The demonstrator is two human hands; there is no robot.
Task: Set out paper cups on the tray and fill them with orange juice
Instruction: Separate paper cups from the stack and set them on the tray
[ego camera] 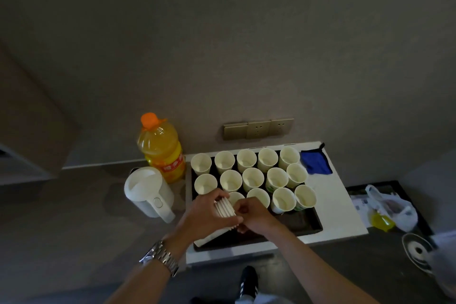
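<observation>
1. While the black tray [313, 223] served as landmark: white kettle [148, 191] and orange juice bottle [161, 148] stood left of it.
2. Left hand [207, 215] gripped a cup stack [225, 208] over its near edge; right hand [254, 213] pinched the stack's end.
3. Empty paper cups [253, 177] stood upright in rows on it.

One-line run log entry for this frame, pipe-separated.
phase: setting out cups | left hand: holds cup stack | right hand: pulling at stack's end | tray: cups upright, empty | juice bottle: capped

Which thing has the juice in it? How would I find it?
Start at the black tray of white paper cups. Left of it, against the wall, stands the juice bottle, behind a white kettle. It alone is bright yellow-orange, with an orange cap.
</observation>
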